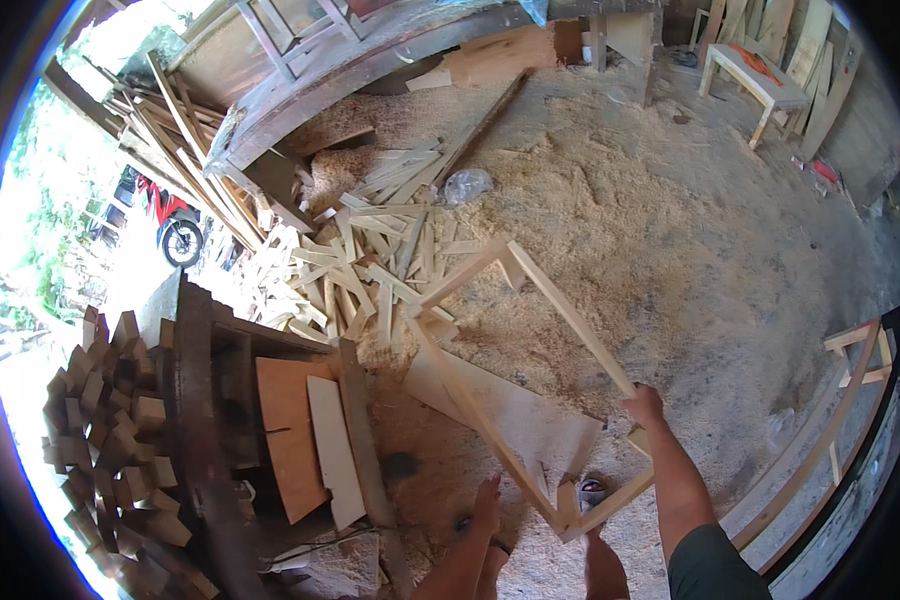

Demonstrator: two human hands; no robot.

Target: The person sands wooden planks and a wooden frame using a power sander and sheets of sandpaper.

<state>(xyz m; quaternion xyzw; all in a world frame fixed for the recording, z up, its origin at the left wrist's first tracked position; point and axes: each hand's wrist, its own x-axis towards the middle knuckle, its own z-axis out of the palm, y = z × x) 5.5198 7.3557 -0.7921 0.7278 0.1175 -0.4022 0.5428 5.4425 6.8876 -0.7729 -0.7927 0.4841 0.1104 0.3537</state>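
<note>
We look down and see our right hand (645,403) curled tight around a long side of a pale wooden frame (574,320). The fingers bend over the wood, and the fist is closed on it. Our right arm reaches out from a dark green sleeve (712,566).

Our left hand (486,503) is not wrapped around anything. Its fingers look straight and point up and away from us. We see it mostly from the side, so we cannot tell how far the fingers are spread. It is just beside the other long side of the frame, and we cannot tell if it touches the wood.

The frame is a tilted four-sided shape in front of us, with short bits of wood sticking out at its corners. Its near corner is close to our feet, and one foot in a sandal (592,488) shows there. Behind the frame, a flat pale board (530,408) lies on the dusty floor (610,230).

Past the far left corner is a messy heap of wood scraps (355,275), with a clear plastic bag (467,186) by it. To our left, two thin panels (292,435) lean inside a dark wooden bench (195,400).
</note>
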